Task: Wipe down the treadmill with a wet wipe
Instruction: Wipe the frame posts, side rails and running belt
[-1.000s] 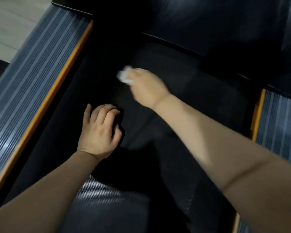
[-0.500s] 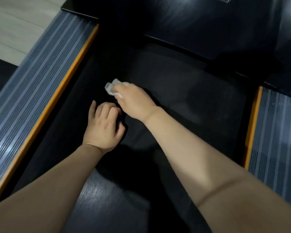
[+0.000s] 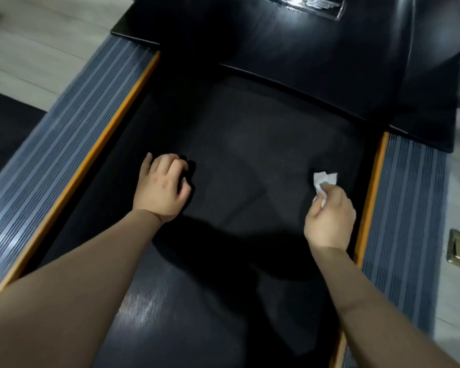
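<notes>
We brace on the treadmill belt (image 3: 250, 160) with our left hand (image 3: 161, 187), fingers curled and holding nothing, while our right hand (image 3: 329, 219) pinches the crumpled wet wipe (image 3: 324, 179) by the right side rail (image 3: 398, 208). Half a second ago the wipe was beside the left hand; it has since swept across the belt.

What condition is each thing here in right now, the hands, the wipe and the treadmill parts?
Right hand: pinching the wet wipe, near the belt's right edge.
Wet wipe: white, crumpled, sticking out past the fingers.
Left hand: fingers curled, holding nothing, resting on the belt.
Treadmill belt: black, partly in shadow.
Left side rail: grey, ribbed, orange-edged.
Right side rail: the same.
</notes>
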A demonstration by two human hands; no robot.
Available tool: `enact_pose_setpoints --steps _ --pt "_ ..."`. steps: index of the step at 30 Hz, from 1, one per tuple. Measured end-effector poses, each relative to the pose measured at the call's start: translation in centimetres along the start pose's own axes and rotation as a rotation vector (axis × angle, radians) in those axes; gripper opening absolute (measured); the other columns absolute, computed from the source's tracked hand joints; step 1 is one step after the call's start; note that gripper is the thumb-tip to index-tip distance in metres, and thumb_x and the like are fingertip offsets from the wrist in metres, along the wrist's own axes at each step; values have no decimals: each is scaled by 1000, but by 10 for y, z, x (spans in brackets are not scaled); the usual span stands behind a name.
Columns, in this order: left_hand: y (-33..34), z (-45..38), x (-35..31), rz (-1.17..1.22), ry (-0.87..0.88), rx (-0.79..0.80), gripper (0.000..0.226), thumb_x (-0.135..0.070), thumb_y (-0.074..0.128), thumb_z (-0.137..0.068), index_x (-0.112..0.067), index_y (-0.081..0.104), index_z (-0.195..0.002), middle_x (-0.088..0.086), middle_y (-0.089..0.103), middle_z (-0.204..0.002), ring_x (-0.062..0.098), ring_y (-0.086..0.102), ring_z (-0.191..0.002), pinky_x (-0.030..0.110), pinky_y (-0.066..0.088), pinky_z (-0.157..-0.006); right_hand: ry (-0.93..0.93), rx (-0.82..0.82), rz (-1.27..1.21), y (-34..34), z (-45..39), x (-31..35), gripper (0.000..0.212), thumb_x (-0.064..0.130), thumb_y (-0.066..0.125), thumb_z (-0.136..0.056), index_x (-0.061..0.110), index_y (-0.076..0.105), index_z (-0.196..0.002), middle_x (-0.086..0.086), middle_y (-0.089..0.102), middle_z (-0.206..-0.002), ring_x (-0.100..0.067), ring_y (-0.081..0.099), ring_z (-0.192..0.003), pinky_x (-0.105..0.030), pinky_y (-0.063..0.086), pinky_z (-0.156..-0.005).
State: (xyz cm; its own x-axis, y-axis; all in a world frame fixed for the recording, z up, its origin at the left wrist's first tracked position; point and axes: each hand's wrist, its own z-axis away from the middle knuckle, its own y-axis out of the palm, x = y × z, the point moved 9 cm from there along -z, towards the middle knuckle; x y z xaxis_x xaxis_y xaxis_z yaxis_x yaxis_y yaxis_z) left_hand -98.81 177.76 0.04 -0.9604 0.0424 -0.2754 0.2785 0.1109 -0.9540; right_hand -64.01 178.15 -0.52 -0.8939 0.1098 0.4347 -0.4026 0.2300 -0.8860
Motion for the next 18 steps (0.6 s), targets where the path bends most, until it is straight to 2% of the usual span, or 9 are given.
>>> enact_pose_setpoints --steps 2,4,6,8,11,13,15,18 --pt "-4 7 -1 -1 -43 11 37 -31 41 -90 -10 58 -116 8 56 -124 30 50 -123 54 26 -116 30 17 6 -1 -2 -4 27 11 47 -97 7 58 -121 -11 63 -117 -31 59 -99 -41 42 -87" --pt "-10 31 7 -7 -83 43 47 -35 42 -93 -10 53 -131 9 50 -139 32 42 -135 52 24 -117 20 26 -4 -3 0 0 27 12 46 -97 6 57 -121 -12 63 -116 -32 59 -98 -42 41 -86" --pt "-10 72 26 -58 -111 125 59 -42 40 -94 -15 41 -146 7 36 -155 31 26 -146 50 16 -120 24 32 13 -4 -4 1 27 13 46 -97 6 57 -121 -14 63 -115 -34 58 -98 -44 41 -86" --pt "-15 114 48 -102 -154 206 65 -49 33 -94 -22 30 -153 3 24 -162 28 14 -150 47 7 -122 40 66 10 -4 -6 2 27 15 45 -98 6 56 -121 -14 62 -113 -35 58 -98 -44 40 -87" --pt "-11 128 62 -127 -156 269 68 -50 32 -92 -24 28 -154 2 22 -162 27 13 -151 45 7 -122 159 75 -112 -8 -14 -8 27 18 45 -99 7 55 -122 -14 63 -114 -35 59 -104 -41 45 -92" --pt "-9 124 62 -136 -160 269 67 -47 34 -91 -23 30 -154 3 25 -161 27 16 -150 45 9 -122 262 38 -212 -16 -21 -13 27 17 43 -100 5 54 -122 -15 62 -116 -32 58 -108 -34 46 -91" --pt "-10 124 61 -131 -151 262 67 -45 35 -90 -22 32 -153 4 27 -161 27 17 -150 46 10 -122 343 10 -207 -17 -25 -9 25 13 42 -100 4 55 -120 -14 61 -118 -30 58 -110 -31 44 -90" --pt "-10 126 63 -143 -146 253 67 -44 35 -90 -21 32 -153 3 25 -161 26 15 -151 46 8 -122 241 -32 -129 10 -37 53 29 5 42 -91 12 63 -110 -13 66 -111 -33 61 -105 -33 44 -89"
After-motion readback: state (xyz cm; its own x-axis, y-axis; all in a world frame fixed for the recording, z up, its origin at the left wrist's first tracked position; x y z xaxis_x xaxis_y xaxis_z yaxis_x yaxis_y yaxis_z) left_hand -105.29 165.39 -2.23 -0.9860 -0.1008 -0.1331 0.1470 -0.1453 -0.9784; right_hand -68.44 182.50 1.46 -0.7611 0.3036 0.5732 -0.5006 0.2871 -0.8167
